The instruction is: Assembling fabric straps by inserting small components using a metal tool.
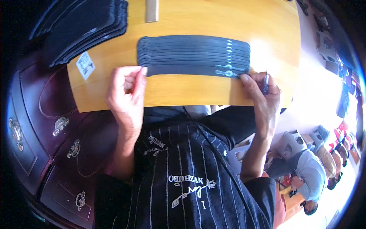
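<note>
A row of dark grey strips (194, 49) lies overlapped on the table, with small white printed marks toward the right ends. The nearest strip (183, 70) lies along the front of the row. My left hand (127, 86) is closed, thumb and fingertip pinching that strip's left end. At its right end, the thumb and finger of my right hand (263, 91) pinch the corner. A small dark shiny object (265, 84) is also tucked in the right fingers; its kind is not clear.
Black folded cloth pieces (91, 30) are stacked at the far left of the yellow table (179, 91). Nearby are a white label (85, 65) and a tan bar (152, 11). Dark drawers (61, 160) stand left; several people (310, 173) sit at right.
</note>
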Demonstrator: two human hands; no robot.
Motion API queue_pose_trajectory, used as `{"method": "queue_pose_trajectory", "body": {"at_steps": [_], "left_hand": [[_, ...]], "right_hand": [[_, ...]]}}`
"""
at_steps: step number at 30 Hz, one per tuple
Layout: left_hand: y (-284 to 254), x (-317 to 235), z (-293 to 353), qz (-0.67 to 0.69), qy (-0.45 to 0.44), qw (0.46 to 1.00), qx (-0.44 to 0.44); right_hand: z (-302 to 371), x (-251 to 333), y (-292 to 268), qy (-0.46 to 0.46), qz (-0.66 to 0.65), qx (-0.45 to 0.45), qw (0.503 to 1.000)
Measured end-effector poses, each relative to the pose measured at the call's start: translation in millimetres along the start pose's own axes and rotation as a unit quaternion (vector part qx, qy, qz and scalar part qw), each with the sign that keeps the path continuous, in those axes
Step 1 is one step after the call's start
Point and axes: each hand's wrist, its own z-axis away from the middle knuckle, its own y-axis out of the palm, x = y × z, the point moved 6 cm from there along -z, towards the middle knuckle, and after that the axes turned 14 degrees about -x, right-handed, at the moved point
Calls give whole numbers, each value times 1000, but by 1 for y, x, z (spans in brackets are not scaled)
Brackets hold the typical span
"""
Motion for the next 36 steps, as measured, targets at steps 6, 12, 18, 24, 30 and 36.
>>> {"method": "queue_pose_trajectory", "body": {"at_steps": [6,12,18,24,30,36], "left_hand": [[-1,1,3,-7,10,1000,-6],[3,0,4,-11,5,1000,-2],[3,-4,2,-27,11,1000,-3],[4,-2,2,-14,-9,1000,-1],[2,-1,2,-51,-19,998,23],[5,-6,-9,-23,-59,995,78]], "right_hand": [[0,0,2,-28,7,-33,999],[-2,-1,2,-47,23,-56,997],[-5,0,4,8,0,-50,999],[-6,-1,4,-1,13,-48,999],[-9,-1,1,-26,31,-49,998],[-26,5,1,-18,30,8,999]]}}
